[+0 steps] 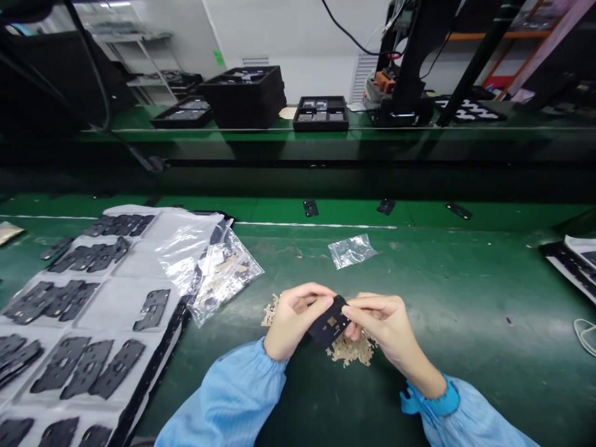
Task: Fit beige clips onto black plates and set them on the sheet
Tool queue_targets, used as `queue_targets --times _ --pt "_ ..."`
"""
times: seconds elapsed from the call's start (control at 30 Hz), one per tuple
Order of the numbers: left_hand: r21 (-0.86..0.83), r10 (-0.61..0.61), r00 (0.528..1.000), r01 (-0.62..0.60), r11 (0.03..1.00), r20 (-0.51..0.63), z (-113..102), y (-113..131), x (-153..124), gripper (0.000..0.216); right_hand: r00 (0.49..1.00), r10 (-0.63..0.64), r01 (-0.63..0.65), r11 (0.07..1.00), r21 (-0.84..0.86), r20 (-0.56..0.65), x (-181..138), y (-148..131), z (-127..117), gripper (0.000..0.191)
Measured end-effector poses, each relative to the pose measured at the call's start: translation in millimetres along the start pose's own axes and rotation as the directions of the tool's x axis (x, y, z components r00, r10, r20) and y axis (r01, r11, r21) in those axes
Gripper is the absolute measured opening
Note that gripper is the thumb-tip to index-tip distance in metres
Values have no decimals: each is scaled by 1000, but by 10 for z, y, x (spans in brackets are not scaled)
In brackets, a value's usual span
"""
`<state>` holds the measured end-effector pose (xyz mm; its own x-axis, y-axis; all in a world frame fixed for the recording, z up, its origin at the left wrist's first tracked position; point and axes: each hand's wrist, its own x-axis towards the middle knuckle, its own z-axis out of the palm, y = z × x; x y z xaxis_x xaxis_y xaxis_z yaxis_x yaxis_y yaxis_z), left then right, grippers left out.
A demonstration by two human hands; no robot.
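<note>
My left hand (294, 318) and my right hand (382, 324) meet low over the green table mat (442, 298), both in light blue sleeves. Between them they hold a small flat black part (329, 325) with a tiny tan square on its face. The left fingers curl round its left edge. The right thumb and fingers pinch its upper right corner. Under the hands lies a heap of small tan pieces (350, 351), partly hidden by them.
A white sheet (116, 310) at the left carries rows of black parts (88, 256). Clear plastic bags (218, 273) lie beside it, a small one (351, 250) farther back. Black trays (321, 113) and a dark machine (405, 74) stand on the far bench.
</note>
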<state>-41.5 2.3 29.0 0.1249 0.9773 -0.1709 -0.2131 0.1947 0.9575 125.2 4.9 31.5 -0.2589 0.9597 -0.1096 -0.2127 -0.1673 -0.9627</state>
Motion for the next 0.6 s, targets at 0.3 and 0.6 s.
queue_targets --times 0.3,0.6 --pt "101 96 987 -84 991 -126 78 -156 -3 7 998 -51 46 990 -130 -37 -40 43 63 13" --pt "253 209 942 -143 957 -261 -78 -219 147 29 813 -582 266 376 -887 -2 697 -39 -528 18"
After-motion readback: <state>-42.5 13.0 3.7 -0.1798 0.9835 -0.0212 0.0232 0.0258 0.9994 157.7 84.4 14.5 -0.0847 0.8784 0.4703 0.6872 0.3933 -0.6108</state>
